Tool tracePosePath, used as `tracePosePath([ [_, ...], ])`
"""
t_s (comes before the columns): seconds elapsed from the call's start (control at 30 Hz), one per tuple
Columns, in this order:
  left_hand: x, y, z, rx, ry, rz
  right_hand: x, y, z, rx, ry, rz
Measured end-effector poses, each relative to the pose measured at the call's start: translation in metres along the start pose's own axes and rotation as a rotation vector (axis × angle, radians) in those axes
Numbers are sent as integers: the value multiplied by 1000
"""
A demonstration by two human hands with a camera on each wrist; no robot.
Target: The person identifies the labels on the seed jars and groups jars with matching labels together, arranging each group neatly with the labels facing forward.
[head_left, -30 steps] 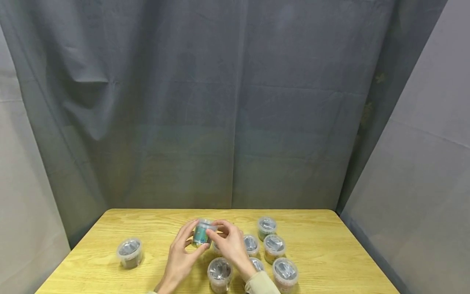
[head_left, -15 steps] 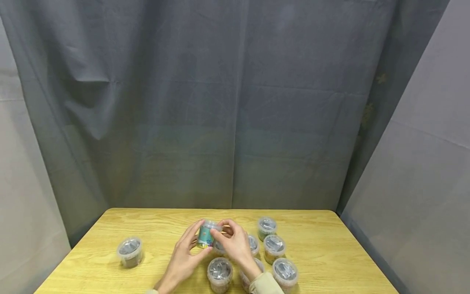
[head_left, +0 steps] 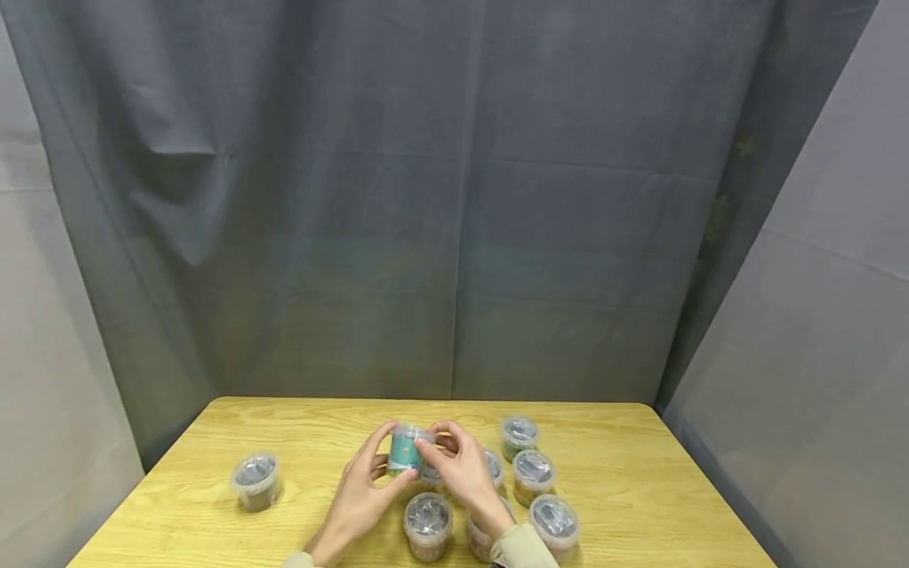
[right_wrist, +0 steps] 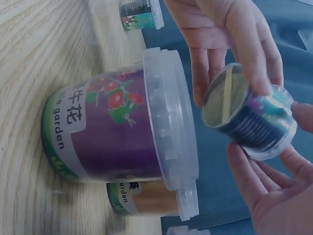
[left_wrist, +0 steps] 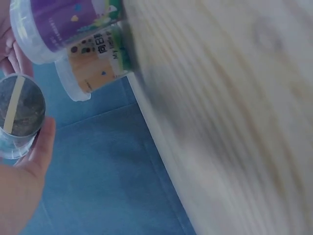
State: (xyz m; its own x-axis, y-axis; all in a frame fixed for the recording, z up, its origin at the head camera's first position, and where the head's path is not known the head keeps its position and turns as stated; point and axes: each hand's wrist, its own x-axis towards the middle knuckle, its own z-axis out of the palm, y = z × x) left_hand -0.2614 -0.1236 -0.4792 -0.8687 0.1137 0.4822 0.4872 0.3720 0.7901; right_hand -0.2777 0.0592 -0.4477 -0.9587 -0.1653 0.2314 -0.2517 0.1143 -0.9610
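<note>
Both hands hold a small clear plastic tub (head_left: pixel 404 453) with a teal label, raised over the table. In the head view my left hand (head_left: pixel 360 495) grips its left side, thumb low and fingers behind. My right hand (head_left: pixel 461 472) pinches the right side near the lid, thumb in front. The right wrist view shows the tub (right_wrist: pixel 259 125) tilted, its see-through bottom revealing a brown fill and a flat pale stick. There the left hand (right_wrist: pixel 230 39) comes from above and the right hand (right_wrist: pixel 279 200) from below. The left wrist view also shows the tub's bottom (left_wrist: pixel 29 110).
Several lidded tubs stand close together right of centre, including a purple-labelled tub (right_wrist: pixel 117 127) and an orange-labelled tub (right_wrist: pixel 146 198). A lone tub (head_left: pixel 256 481) stands at the left of the wooden table (head_left: pixel 319 422). Grey curtains (head_left: pixel 355 237) hang behind and beside it.
Both hands and the held tub have shifted a little to the right. The tub has turned, and its teal label faces the head camera more fully. The standing tubs stay put.
</note>
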Motion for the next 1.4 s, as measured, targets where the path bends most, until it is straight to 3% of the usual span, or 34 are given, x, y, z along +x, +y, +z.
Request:
tracePosePath([
  [0.2,3,0,3,79,18,65,0,0,-3,-44,33,6],
  [0.47,4,2,5,-26,-24,19,-2,-1,-8,-11,21,-5],
  [0.77,7,1,8,100,16,162,-9,-19,-5,-26,29,0],
  [1.07,6,1,5,6,-27,57,0,3,-8,40,16,21],
  [1.27,5,3,7,54,-10,98,-2,3,-6,51,8,62],
  [1.4,5,5,7,59,0,102,-3,2,-7,54,22,43],
])
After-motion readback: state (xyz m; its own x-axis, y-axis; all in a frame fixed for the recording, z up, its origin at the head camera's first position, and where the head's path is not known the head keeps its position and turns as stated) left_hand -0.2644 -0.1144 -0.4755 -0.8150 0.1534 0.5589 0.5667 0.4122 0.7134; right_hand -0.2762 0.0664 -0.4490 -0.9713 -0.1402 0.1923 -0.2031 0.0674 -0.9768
